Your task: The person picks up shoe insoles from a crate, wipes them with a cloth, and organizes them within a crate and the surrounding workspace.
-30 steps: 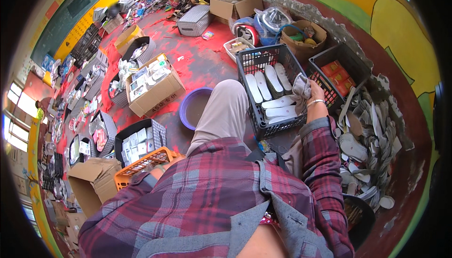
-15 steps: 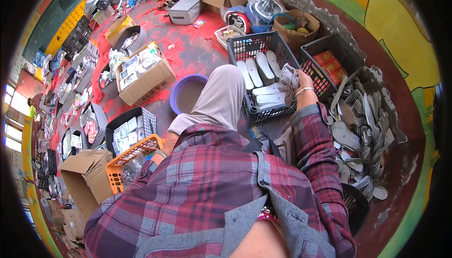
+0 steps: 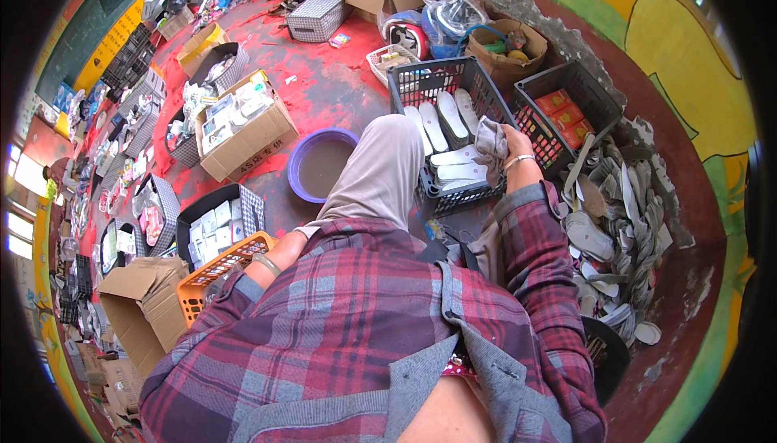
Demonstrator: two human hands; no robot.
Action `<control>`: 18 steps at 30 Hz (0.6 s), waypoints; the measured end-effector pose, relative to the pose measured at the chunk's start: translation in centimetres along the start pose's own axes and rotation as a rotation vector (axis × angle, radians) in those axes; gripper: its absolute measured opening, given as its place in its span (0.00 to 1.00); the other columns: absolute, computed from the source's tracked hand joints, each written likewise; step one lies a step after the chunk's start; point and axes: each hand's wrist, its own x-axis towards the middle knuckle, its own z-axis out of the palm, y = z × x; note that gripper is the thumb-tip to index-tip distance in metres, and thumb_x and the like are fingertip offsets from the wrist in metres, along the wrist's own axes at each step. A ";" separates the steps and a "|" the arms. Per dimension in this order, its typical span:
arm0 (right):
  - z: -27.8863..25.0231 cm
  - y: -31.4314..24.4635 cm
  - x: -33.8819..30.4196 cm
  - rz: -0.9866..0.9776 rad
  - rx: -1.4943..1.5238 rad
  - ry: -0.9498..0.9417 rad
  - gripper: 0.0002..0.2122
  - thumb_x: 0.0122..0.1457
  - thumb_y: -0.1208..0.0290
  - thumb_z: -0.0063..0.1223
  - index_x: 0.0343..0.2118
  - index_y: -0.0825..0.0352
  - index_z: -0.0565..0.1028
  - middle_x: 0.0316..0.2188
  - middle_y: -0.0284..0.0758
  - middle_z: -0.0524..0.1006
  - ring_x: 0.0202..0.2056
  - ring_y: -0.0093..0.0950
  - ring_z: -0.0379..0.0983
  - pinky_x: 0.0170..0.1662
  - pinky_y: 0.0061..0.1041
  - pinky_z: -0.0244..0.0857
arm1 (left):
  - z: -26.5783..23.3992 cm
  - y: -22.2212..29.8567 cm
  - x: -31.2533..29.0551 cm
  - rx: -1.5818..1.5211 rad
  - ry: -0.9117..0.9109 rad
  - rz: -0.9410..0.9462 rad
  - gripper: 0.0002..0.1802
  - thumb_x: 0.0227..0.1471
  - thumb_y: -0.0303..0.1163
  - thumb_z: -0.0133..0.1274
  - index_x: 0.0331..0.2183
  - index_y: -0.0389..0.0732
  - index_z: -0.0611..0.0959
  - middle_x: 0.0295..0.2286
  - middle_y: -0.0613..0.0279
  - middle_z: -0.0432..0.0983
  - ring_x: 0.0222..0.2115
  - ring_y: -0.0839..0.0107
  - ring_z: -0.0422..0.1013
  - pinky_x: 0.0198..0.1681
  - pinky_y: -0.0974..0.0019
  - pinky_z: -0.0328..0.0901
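Observation:
My right hand (image 3: pixel 519 145) is closed on a crumpled grey rag (image 3: pixel 491 144), over the near right side of a black plastic crate (image 3: pixel 463 199). Pale shoe insoles (image 3: pixel 435 127) stand in a row inside the crate, and a few more lie flat in a small stack (image 3: pixel 457 169) close to the rag. My left hand (image 3: pixel 286 250) rests by my bent leg (image 3: pixel 376 172), beside an orange plastic basket (image 3: pixel 217 271); its fingers are hidden behind the leg.
A purple basin (image 3: pixel 295 172) of murky water stands left of my knee. To the right, a second black crate (image 3: pixel 587 91) holds red boxes, above a heap of grey insoles (image 3: pixel 619 233) along the wall. Cardboard boxes (image 3: pixel 247 156) and checked bins (image 3: pixel 252 208) crowd the left.
My left hand has moved up and right, from the orange basket to beside my leg. My right hand and the rag have shifted slightly left and down.

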 end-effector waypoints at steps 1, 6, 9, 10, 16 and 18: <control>0.0 0.0 0.2 -0.003 -0.014 0.015 0.08 0.53 0.72 0.46 0.30 0.72 0.73 0.25 0.39 0.76 0.24 0.35 0.75 0.28 0.38 0.72 | -0.3 0.0 -0.2 0.009 0.008 0.014 0.10 0.43 0.29 0.47 0.29 0.34 0.78 0.30 0.45 0.75 0.31 0.53 0.72 0.35 0.57 0.66; -1.2 1.0 2.8 -0.010 -0.085 0.010 0.10 0.53 0.69 0.46 0.29 0.72 0.73 0.26 0.40 0.73 0.24 0.38 0.74 0.22 0.41 0.69 | -5.0 2.1 -3.7 0.097 0.133 0.253 0.06 0.42 0.28 0.47 0.20 0.36 0.74 0.21 0.48 0.73 0.23 0.49 0.71 0.27 0.54 0.66; -2.9 1.6 5.6 0.031 -0.142 -0.054 0.09 0.52 0.72 0.45 0.31 0.72 0.74 0.27 0.38 0.74 0.26 0.33 0.74 0.27 0.33 0.70 | -10.1 1.0 -5.2 -0.295 -0.055 0.121 0.05 0.41 0.25 0.49 0.23 0.37 0.79 0.17 0.52 0.74 0.18 0.57 0.72 0.23 0.59 0.66; -3.5 1.3 5.8 0.020 -0.152 -0.080 0.09 0.52 0.73 0.45 0.32 0.72 0.74 0.28 0.38 0.74 0.26 0.32 0.74 0.29 0.31 0.70 | -12.0 -0.2 -5.2 -0.484 -0.100 -0.094 0.12 0.50 0.23 0.43 0.35 0.38 0.80 0.22 0.64 0.76 0.19 0.78 0.72 0.20 0.71 0.67; 1.9 1.5 0.1 -0.230 -0.228 -0.486 0.14 0.47 0.88 0.37 0.34 0.75 0.74 0.37 0.40 0.75 0.34 0.29 0.74 0.39 0.27 0.69 | -18.2 0.6 -2.0 -1.436 0.355 0.222 0.10 0.51 0.26 0.47 0.38 0.34 0.72 0.29 0.51 0.75 0.18 0.73 0.72 0.17 0.78 0.66; 2.6 1.8 -1.6 -0.259 -0.264 -0.542 0.16 0.43 0.88 0.35 0.32 0.75 0.75 0.36 0.41 0.76 0.34 0.28 0.73 0.39 0.24 0.68 | -17.6 2.7 0.9 -1.577 0.227 0.323 0.13 0.51 0.27 0.49 0.40 0.34 0.71 0.29 0.51 0.75 0.19 0.71 0.73 0.17 0.78 0.67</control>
